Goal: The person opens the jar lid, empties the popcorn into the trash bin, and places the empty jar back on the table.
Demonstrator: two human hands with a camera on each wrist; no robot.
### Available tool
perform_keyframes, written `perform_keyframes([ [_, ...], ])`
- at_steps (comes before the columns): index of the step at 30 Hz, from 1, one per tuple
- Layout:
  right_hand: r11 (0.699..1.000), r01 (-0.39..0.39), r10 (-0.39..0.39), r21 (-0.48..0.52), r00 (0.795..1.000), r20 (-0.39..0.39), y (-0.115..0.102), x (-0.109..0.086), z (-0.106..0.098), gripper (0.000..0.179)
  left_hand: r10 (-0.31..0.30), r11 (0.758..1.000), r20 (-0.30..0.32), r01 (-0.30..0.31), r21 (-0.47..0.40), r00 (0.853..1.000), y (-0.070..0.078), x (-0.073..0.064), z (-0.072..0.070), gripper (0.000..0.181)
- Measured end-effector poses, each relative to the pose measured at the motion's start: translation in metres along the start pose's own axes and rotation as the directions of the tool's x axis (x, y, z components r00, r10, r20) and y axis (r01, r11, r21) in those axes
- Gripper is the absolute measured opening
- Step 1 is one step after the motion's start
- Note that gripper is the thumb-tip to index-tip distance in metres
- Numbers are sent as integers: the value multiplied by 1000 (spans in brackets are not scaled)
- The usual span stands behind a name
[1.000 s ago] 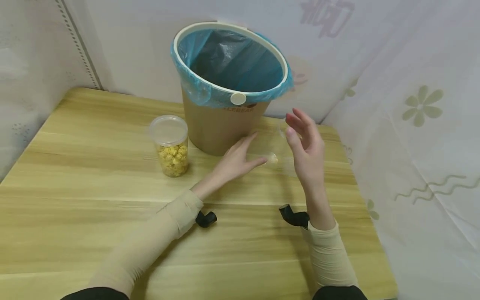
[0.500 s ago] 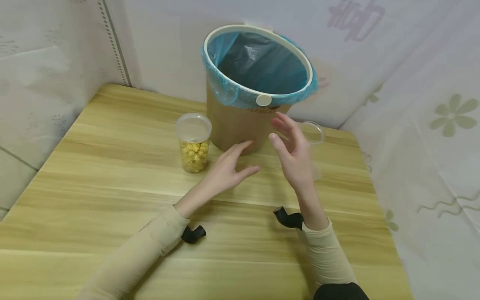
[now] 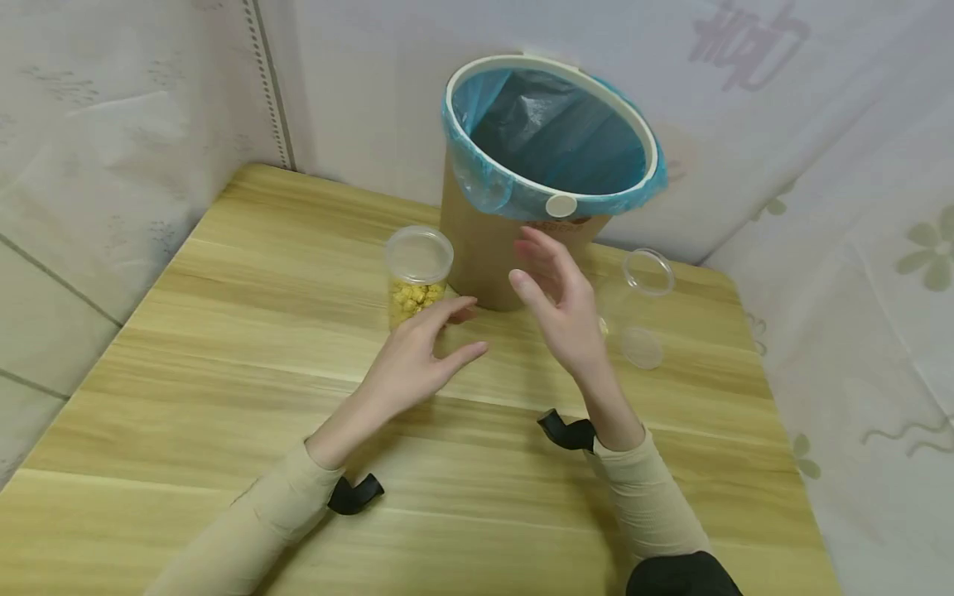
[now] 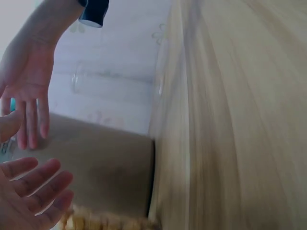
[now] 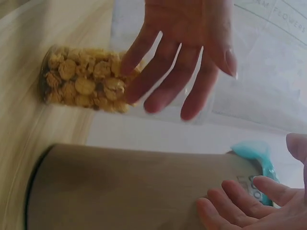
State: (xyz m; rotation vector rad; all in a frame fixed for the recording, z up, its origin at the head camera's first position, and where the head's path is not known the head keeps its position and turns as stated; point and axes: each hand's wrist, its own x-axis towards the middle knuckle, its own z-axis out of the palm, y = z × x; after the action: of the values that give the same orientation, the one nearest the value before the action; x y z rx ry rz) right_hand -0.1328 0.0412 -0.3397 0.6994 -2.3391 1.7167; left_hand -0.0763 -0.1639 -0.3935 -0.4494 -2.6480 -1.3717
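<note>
A clear jar half full of yellow popcorn [image 3: 415,294] stands upright with its clear lid [image 3: 420,255] on top. My left hand [image 3: 406,360] is in front of it, fingers loosely bent and thumb apart, covering the jar's lower part in the head view. In the right wrist view the left hand's fingers [image 5: 168,81] overlap the popcorn jar [image 5: 86,79] and hold nothing. My right hand [image 3: 555,306] hovers before the bin, palm turned inward, with nothing in it. Right of it stands a clear jar [image 3: 648,273] with no visible filling.
A brown bin [image 3: 484,240] with a white rim and blue liner bag [image 3: 484,186] stands at the back of the wooden table [image 3: 462,505]. A small yellowish bit [image 3: 602,325] shows beside the right hand. Black curved pieces [image 3: 355,495] sit at both wrists. Patterned cloth hangs behind.
The head view has turned left. My left hand has moved from before the bin to the popcorn jar. My right hand has moved left, away from the other clear jar, which shows more fully.
</note>
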Motion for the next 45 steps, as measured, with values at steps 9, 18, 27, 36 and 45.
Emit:
perform_keyframes([
  [9, 1000, -29, 29, -4, 997, 74, 3, 10, 24, 50, 12, 1000, -178, -15, -17, 984, -18, -15, -24, 39],
  [18, 999, -46, 47, -9, 987, 157, 6, 20, 46, 56, -104, 994, -265, 104, -12, 959, -29, -19, -42, 47],
  [27, 996, -67, 76, -50, 973, 219, 13, 27, 66, 74, -240, 968, -228, 251, 20, 944, -43, -13, -46, 93],
  [36, 988, -131, 146, -76, 961, 236, 16, 31, 77, 88, -253, 967, -120, 253, -15, 960, -53, 0, -41, 106],
  [45, 983, -161, 178, -93, 960, 214, 11, 33, 83, 88, -238, 971, -88, 235, -46, 967, -58, 8, -35, 100],
])
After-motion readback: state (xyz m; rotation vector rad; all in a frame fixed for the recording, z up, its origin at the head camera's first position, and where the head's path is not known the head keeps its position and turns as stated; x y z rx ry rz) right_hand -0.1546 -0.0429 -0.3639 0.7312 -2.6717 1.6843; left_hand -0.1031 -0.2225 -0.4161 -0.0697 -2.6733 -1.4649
